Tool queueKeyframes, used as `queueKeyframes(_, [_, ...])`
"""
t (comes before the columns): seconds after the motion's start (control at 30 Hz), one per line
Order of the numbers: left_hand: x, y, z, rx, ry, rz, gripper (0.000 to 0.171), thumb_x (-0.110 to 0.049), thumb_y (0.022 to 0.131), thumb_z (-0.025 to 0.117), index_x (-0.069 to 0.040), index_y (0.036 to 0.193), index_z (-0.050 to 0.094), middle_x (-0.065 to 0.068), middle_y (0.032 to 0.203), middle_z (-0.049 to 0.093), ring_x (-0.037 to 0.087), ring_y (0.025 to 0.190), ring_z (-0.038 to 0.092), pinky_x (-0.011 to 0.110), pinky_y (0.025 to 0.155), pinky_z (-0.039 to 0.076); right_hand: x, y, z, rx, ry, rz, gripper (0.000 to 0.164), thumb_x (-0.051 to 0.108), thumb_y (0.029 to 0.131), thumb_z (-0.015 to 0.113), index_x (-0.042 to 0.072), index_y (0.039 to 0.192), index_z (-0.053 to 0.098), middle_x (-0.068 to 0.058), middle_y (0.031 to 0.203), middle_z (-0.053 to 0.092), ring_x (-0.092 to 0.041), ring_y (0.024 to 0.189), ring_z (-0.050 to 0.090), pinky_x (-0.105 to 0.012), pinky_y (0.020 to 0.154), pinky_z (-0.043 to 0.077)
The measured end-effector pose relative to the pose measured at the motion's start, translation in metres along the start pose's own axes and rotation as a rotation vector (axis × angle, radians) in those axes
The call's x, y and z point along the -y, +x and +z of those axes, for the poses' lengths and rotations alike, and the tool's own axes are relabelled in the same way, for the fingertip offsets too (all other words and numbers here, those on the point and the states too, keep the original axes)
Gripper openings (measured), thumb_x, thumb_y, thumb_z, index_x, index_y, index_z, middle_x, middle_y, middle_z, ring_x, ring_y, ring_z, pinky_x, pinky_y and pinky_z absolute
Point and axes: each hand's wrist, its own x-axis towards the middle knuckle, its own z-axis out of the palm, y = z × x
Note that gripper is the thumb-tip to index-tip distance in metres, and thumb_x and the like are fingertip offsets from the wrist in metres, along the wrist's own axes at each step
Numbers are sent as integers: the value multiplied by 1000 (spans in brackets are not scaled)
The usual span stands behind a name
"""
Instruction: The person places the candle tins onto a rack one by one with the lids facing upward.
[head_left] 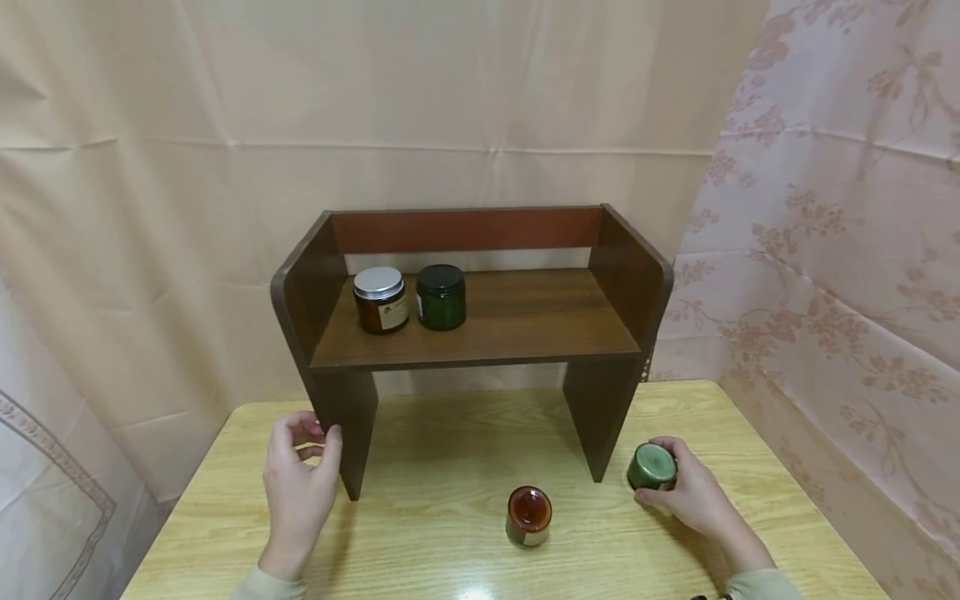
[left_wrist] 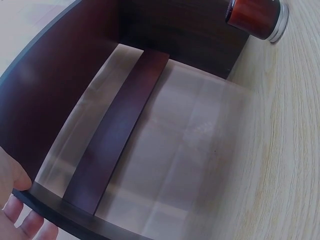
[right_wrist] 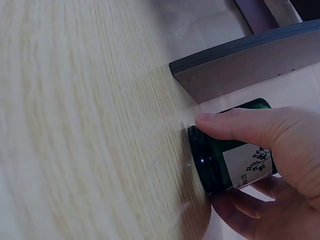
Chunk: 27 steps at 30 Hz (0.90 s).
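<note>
A dark brown wooden desk shelf [head_left: 480, 360] stands on the table. Around the front edge of its left side panel [head_left: 348, 450] my left hand [head_left: 300, 479] has its thumb on one side and fingers on the other; whether it presses firmly is unclear. To the right of the shelf, my right hand [head_left: 692, 492] grips a small green glass jar [head_left: 651, 467], thumb and fingers on opposite sides. This jar is upside down, its dark lid against the tabletop and a leaf-printed label showing in the right wrist view. An amber jar [head_left: 529, 517] stands upside down between the hands, on its silver lid [left_wrist: 280, 22].
On the shelf board's left part stand an upright amber jar [head_left: 381, 302] with a silver lid and a green jar [head_left: 441, 298] with a black lid. The right side panel [head_left: 611, 408] rises left of the held jar. Curtains [head_left: 480, 100] hang behind the light wooden table [head_left: 420, 550].
</note>
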Motion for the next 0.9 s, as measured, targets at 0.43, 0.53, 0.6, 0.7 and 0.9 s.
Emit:
queueKeyframes(0.43, [-1, 0, 0, 3, -6, -18, 28, 7, 85, 71, 7, 108, 55, 10, 92, 58, 12, 82, 55, 7, 66, 49, -1, 1, -2, 11, 6, 17, 79, 24, 69, 95, 7, 132, 50, -10, 120, 63, -28, 105, 62, -39, 82, 53])
queueKeyframes(0.53, [0, 0, 0, 2, -7, -19, 28, 7, 85, 71, 7, 108, 55, 9, 92, 58, 11, 82, 55, 8, 66, 50, -1, 2, -2, 7, 6, 16, 78, 23, 69, 95, 7, 132, 51, -10, 121, 63, -27, 106, 62, -40, 83, 53])
queueKeyframes(0.6, [1, 0, 0, 2, -6, -19, 28, 7, 85, 71, 7, 108, 55, 9, 92, 58, 11, 82, 55, 8, 66, 50, -2, 2, -2, 3, 1, 13, 78, 22, 68, 95, 7, 131, 51, -10, 120, 64, -27, 106, 62, -39, 82, 53])
queueKeyframes(0.7, [2, 0, 0, 4, -4, -23, 28, 6, 86, 71, 7, 108, 55, 9, 93, 58, 11, 83, 54, 9, 66, 50, -1, 2, -2, -2, -6, 9, 79, 21, 67, 96, 7, 131, 52, -10, 120, 64, -27, 106, 62, -38, 83, 53])
queueKeyframes(0.9, [2, 0, 1, 11, 3, -36, 28, 5, 86, 72, 6, 109, 55, 8, 93, 58, 11, 83, 55, 8, 66, 50, 1, 1, -4, -4, -13, 15, 79, 23, 65, 97, 8, 129, 53, -8, 118, 65, -26, 106, 61, -40, 84, 52])
